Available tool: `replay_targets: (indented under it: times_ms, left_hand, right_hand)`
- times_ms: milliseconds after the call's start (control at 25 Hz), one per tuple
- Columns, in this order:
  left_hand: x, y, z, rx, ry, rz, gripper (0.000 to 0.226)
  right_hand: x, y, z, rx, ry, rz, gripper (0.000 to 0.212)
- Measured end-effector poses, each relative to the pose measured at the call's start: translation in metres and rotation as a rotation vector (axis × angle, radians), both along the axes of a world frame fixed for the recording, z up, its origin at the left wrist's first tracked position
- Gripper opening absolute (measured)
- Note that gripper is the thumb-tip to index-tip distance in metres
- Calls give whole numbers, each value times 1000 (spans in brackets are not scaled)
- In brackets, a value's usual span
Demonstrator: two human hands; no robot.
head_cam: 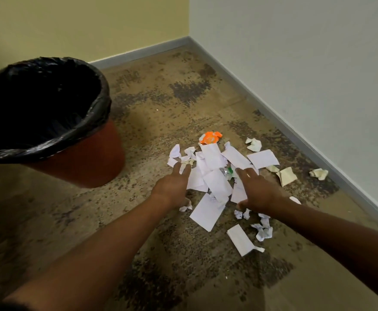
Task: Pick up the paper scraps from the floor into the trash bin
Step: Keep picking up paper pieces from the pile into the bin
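Your left hand (pixel 172 189) reaches into the centre of the frame with fingers straight and spread, holding nothing, its fingertips at the left edge of the paper scraps (pixel 215 176). Your right hand (pixel 258 191) lies just right of centre, likewise flat with fingers extended and the thumb splayed toward the lower left, empty, over the right side of the same heap. Whether either palm touches the paper cannot be told. The scraps form a loose pile of white sheets and crumpled bits between and beyond the two hands, with stray pieces trailing toward the lower right. An orange wrapper (pixel 210 137) lies at the far edge of the pile. Cream-coloured crumpled pieces (pixel 286 176) sit to the right, near the grey skirting (pixel 318 151). The trash bin (pixel 82 158), red-brown and lined with a black bag (pixel 49 104), stands at the upper left, apart from the pile on the mottled floor (pixel 161 104).
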State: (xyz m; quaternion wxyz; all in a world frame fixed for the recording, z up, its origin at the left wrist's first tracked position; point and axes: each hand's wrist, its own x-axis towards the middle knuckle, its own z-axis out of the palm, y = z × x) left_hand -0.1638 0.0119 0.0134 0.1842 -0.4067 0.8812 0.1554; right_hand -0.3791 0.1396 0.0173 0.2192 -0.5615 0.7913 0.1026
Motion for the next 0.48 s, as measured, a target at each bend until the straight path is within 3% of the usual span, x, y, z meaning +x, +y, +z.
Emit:
replay_targets:
  times_ms: [120,320,480]
  left_hand:
    - [-10,0,-22,-43,-26,-7,119]
    - [-18,-9,-43,-64,-36,51,116]
    - [-15,-19,-55,-12,-47,104,111]
  right_hand:
    - [-10,-10,-7,-26,47,38,120]
    - [1,-58,-19,-22,-65,72,130]
    - [19,-77,-34,62,29,158,134]
